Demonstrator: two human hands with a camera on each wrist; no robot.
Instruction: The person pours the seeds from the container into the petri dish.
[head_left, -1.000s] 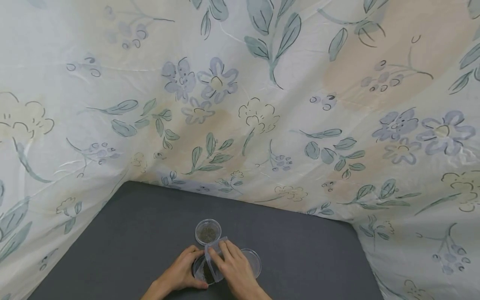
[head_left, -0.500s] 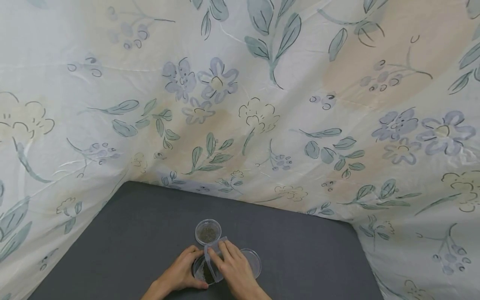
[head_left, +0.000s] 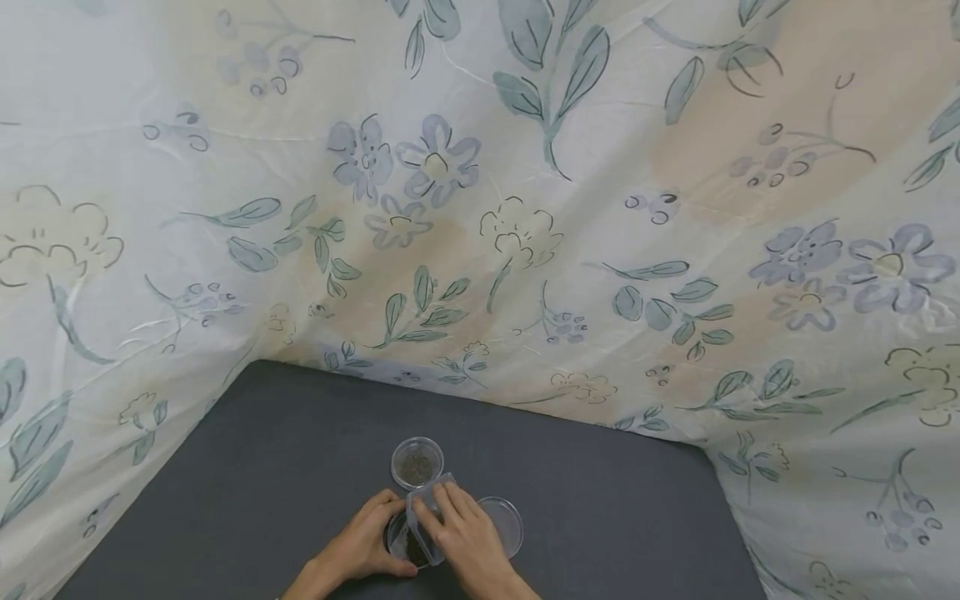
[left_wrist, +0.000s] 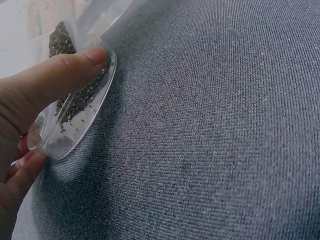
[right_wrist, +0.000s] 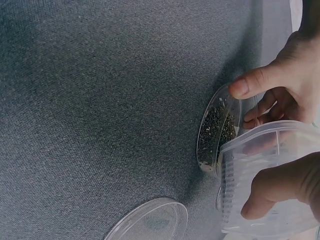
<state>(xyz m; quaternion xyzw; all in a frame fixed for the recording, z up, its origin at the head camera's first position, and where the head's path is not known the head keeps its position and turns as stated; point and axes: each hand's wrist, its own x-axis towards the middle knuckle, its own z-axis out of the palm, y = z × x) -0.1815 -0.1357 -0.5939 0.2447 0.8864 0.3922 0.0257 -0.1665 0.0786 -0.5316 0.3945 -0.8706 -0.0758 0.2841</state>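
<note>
A round clear dish (left_wrist: pixel 94 111) holding dark, fine, seed-like grains (right_wrist: pixel 212 131) is gripped at its side by my left hand (head_left: pixel 366 537). The left thumb lies over its rim, with fingers around the far side. My right hand (head_left: pixel 468 535) holds a clear plastic container (right_wrist: pixel 261 167), thumb pressed on its wall. The container has a row of small ridges or slots and is tilted on edge, overlapping the dish in the head view. More dark grains show behind the dish wall in the left wrist view. The right fingers hide part of the container.
Behind the hands stands another round clear dish (head_left: pixel 417 440) with a thin layer of brownish-grey bits. A clear round dish or lid (head_left: pixel 510 527) lies right of the right hand. The dark grey tabletop (head_left: pixel 615 517) meets a floral cloth (head_left: pixel 517 333) at back and sides.
The head view has shifted slightly. My right hand and the container have moved a little to the left over the dish; the left hand keeps its grip in place.
</note>
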